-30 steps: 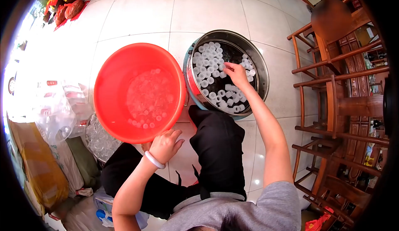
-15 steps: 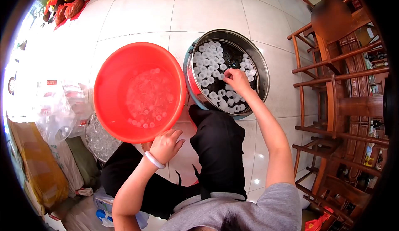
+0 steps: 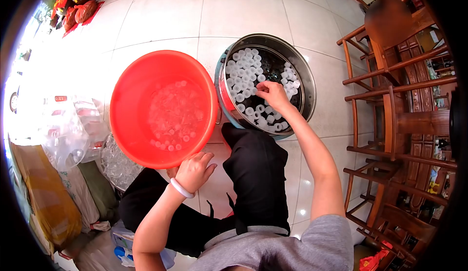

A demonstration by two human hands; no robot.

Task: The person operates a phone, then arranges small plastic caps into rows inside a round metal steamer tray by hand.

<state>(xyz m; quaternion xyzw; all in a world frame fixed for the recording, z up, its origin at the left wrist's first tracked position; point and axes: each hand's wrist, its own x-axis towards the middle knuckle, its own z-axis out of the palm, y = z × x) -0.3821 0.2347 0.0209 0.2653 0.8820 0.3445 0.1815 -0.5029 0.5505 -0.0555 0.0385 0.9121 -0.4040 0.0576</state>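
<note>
A red basin holds small translucent white rings near its bottom. To its right stands a round steel pan with a dark inside, where many white rings lie in groups at the left, right and lower side. My right hand is over the middle of the pan, thumb and fingertips pinched together beside the left group; what is between them is too small to make out. My left hand, with a pale bracelet at the wrist, rests at the basin's lower right rim, fingers wrapped round that edge.
Wooden chairs line the right side. Clear plastic bags and a heap of clear plastic pieces are left of the basin. Wrapped packages lie at the lower left. Dark jars with red cloth stand at the upper left. My black-trousered legs are below the pan.
My right hand has shifted slightly left and down over the pan, closer to the left group of rings. My left hand and the basin have stayed put.
</note>
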